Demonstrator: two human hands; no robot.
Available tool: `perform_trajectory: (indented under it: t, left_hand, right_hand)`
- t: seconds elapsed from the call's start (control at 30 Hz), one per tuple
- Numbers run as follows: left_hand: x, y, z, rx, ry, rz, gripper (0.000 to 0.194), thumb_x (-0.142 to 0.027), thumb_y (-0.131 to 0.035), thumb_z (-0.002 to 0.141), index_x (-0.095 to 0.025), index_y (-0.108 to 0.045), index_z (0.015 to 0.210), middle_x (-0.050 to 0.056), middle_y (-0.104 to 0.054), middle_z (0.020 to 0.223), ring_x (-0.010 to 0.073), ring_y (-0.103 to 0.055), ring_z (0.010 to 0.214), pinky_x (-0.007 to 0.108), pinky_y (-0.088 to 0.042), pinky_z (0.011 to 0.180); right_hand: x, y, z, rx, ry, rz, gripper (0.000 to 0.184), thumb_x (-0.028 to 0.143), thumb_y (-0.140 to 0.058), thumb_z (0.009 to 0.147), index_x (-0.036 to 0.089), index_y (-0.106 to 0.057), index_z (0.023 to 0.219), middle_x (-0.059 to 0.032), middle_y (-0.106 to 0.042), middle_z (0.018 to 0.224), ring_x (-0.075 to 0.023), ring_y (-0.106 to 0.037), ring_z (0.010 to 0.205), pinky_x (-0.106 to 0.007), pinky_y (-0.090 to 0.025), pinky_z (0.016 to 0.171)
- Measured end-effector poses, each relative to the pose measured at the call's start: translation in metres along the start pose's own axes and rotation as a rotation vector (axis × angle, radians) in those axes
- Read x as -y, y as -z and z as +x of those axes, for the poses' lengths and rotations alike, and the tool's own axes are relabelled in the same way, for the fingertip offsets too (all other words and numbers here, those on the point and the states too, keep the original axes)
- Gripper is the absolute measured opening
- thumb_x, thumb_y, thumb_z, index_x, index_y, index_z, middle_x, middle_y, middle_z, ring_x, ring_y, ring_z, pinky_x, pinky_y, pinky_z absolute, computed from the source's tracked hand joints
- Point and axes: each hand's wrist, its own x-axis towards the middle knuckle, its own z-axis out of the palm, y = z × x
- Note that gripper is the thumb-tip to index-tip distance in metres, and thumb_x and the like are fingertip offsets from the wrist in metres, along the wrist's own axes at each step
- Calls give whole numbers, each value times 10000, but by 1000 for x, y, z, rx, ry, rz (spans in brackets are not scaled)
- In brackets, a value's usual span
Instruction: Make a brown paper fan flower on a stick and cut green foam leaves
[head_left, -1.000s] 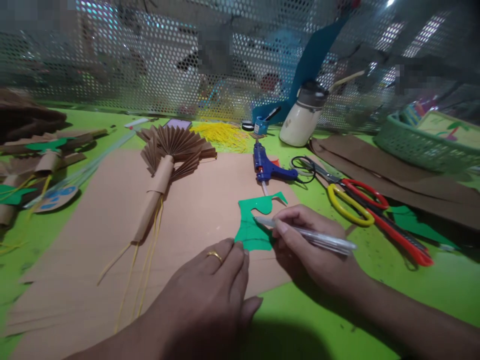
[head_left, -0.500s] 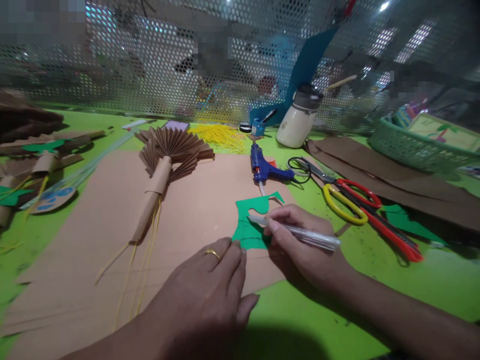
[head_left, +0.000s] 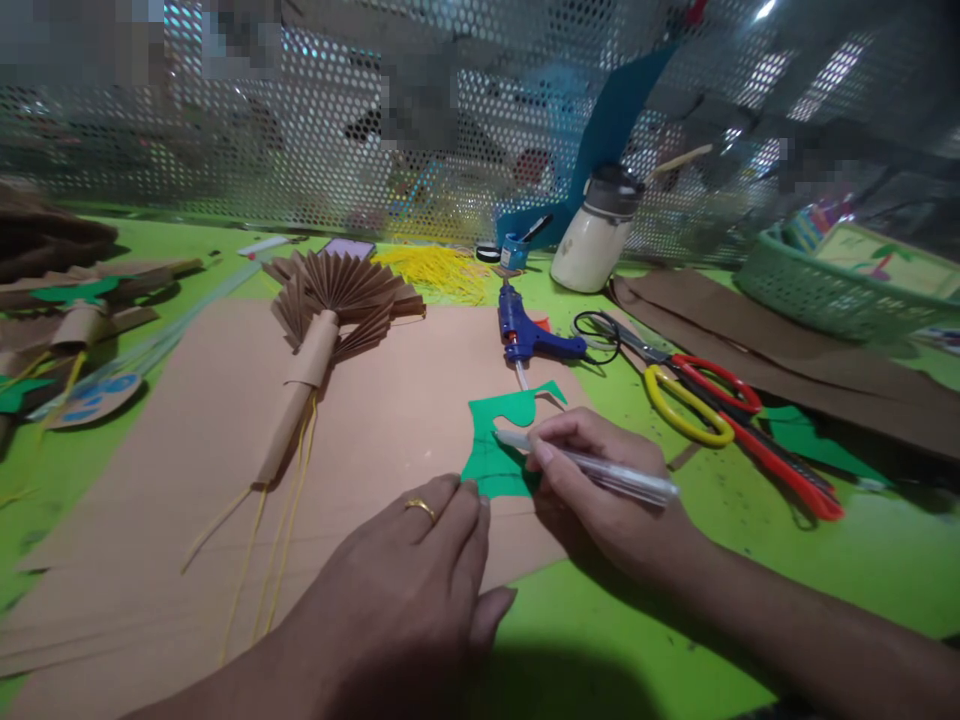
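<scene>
My right hand (head_left: 600, 480) grips a clear-barrelled pen (head_left: 630, 478), its tip touching a piece of green paper (head_left: 495, 452) with curved cut-outs and dark drawn lines. My left hand (head_left: 427, 560), with a gold ring, lies flat, fingertips at the lower left corner of the green paper. Under both lie brown paper sheets (head_left: 405, 400). On these sheets, left of the green piece, rests a paper figure (head_left: 304, 380) with a rolled body, a pleated brown fan and yellow strings. A blue glue gun (head_left: 532, 335) lies just beyond the green paper.
To the right are scissors (head_left: 690, 405) with red and yellow handles, a red cutter (head_left: 795, 475), dark brown paper (head_left: 780, 345) and a green basket (head_left: 840, 280). A cream bottle (head_left: 592, 235) and yellow strands (head_left: 439, 272) sit near the perforated metal screen (head_left: 300, 120). More paper figures (head_left: 79, 320) lie left.
Both hands and the pen hold almost the same pose over the green paper. The whole view has shifted very slightly.
</scene>
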Motion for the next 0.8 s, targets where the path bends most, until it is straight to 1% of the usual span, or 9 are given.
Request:
perform_trajectory:
  t: [0.13, 0.23, 0.3, 0.43, 0.53, 0.6, 0.7, 0.8]
  left_hand:
    - [0, 4, 2, 37, -6, 5, 259, -269, -535, 825, -58, -661, 906, 148, -651, 853, 289, -602, 836, 406, -542, 680]
    - [0, 3, 2, 16, -28, 17, 245, -268, -541, 815, -61, -666, 858, 151, -646, 828, 295, -599, 808, 407, -538, 640]
    - [0, 0, 1, 21, -33, 20, 249, -277, -540, 812, -65, -665, 850, 156, -642, 831, 298, -593, 804, 406, -532, 617]
    - [0, -3, -2, 21, -32, 16, 246, -274, -536, 808, -69, -659, 867, 163, -636, 865, 309, -578, 831, 414, -526, 616]
    - [0, -2, -2, 32, -19, -2, 254, -280, -532, 814, -70, -658, 881, 164, -634, 880, 312, -571, 855, 419, -527, 631]
    - [-1, 1, -1, 43, -15, -15, 256, -281, -532, 819, -69, -662, 877, 164, -636, 874, 311, -573, 854, 418, -528, 633]
    - [-1, 5, 3, 68, -14, -23, 253, -275, -532, 827, -65, -668, 865, 163, -640, 851, 305, -577, 842, 414, -532, 632]
    - [-2, 8, 5, 86, -16, -24, 268, -280, -513, 846, -66, -669, 881, 157, -637, 831, 302, -576, 842, 418, -534, 642]
  right_hand:
    - [0, 0, -1, 19, -20, 25, 121, 293, -521, 891, 191, -582, 865, 21, -528, 686, -94, -448, 548, -232, -368, 511]
    - [-3, 0, -2, 30, -24, 34, 116, 297, -521, 894, 200, -580, 872, 35, -507, 660, -89, -422, 525, -228, -352, 494]
    - [-5, 0, -1, 15, 2, 24, 109, 294, -530, 890, 205, -589, 868, 32, -518, 672, -93, -440, 543, -234, -371, 519]
    - [-6, 0, 1, -17, 64, -25, 90, 270, -539, 886, 214, -606, 864, 16, -571, 700, -120, -514, 641, -273, -429, 651]
    - [-5, 0, 2, -24, 97, -71, 81, 245, -543, 880, 210, -613, 857, 2, -600, 738, -129, -542, 676, -279, -437, 669]
    - [-4, 0, 1, -26, 116, -91, 82, 236, -542, 878, 206, -612, 846, -3, -599, 763, -127, -549, 680, -263, -438, 636]
    - [-3, 0, 0, 3, 110, -88, 91, 244, -522, 891, 209, -598, 856, 12, -569, 741, -107, -524, 615, -232, -423, 556]
    - [-3, 0, -2, 15, 110, -98, 93, 250, -509, 899, 212, -590, 873, 20, -555, 737, -98, -516, 598, -221, -421, 546]
